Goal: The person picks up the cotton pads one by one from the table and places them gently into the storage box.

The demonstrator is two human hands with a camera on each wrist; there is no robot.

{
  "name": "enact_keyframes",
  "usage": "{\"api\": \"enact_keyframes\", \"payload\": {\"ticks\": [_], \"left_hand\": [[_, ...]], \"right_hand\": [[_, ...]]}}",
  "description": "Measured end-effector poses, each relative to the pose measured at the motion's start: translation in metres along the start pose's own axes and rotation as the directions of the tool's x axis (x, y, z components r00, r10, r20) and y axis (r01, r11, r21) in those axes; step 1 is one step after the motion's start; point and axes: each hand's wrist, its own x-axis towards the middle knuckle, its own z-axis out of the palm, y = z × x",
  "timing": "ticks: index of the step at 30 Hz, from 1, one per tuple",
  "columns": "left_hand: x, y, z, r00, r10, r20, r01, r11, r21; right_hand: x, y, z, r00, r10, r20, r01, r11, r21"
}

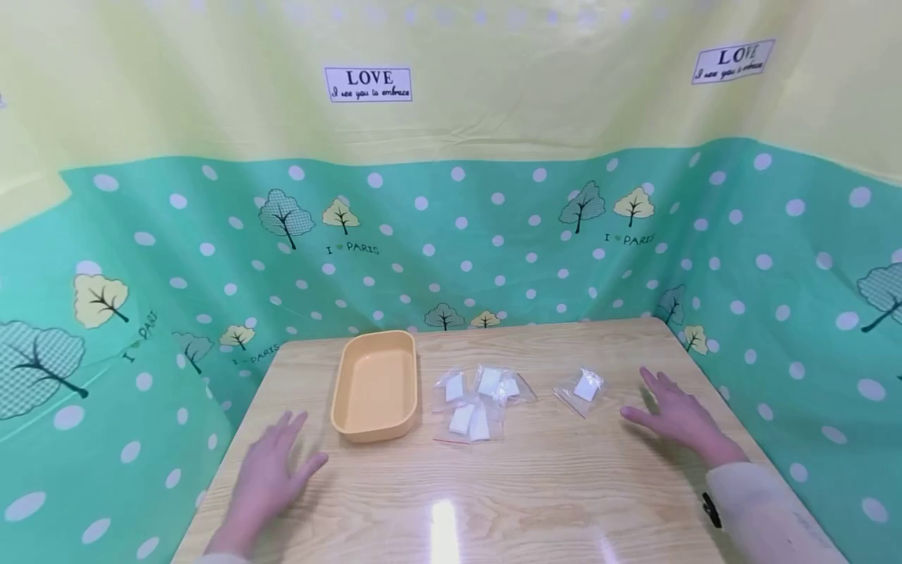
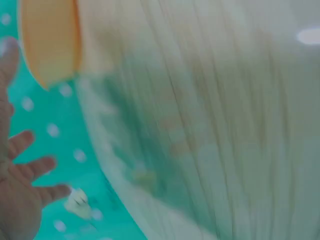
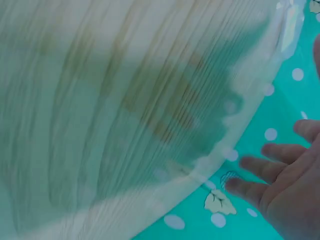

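My left hand (image 1: 264,474) is held over the table's left side with fingers spread, near the front left corner of an orange-tan plastic tray (image 1: 373,435). Nothing is in it. Over the right side, my right hand (image 1: 676,415) also has its fingers apart and holds nothing. To the left of that hand lies a single clear plastic bag (image 1: 586,385) with a white piece inside. A cluster of similar clear bags (image 1: 461,419), several with white pieces, lies between the tray and the single bag. Both wrist views show the spread fingers clear of any object.
The wooden table (image 1: 550,486) has a glossy top with a bright light reflection near its front. A green and yellow patterned curtain (image 1: 493,235) hangs behind the table and along both sides.
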Motion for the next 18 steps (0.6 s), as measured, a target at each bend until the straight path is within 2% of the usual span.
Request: {"api": "enact_keyframes", "payload": {"ticks": [4,8,12,18], "left_hand": [[-0.01,0.035,0.009,0.999,0.033,0.008,-0.032,0.997,-0.067],[-0.019,0.06,0.024,0.999,0.037,0.03,-0.035,0.997,-0.07],[-0.026,0.072,0.036,0.999,0.024,0.033,-0.023,0.999,-0.049],[-0.025,0.081,0.041,0.999,0.037,-0.032,-0.038,0.999,-0.032]], "right_hand": [[0.003,-0.009,0.005,1.0,-0.01,0.016,0.009,0.999,0.053],[0.008,-0.02,0.011,1.0,-0.029,-0.002,0.029,0.996,0.081],[0.015,-0.028,0.018,1.0,-0.029,0.01,0.029,0.998,0.062],[0.021,-0.032,0.026,0.999,-0.034,0.017,0.034,0.999,0.008]]}}
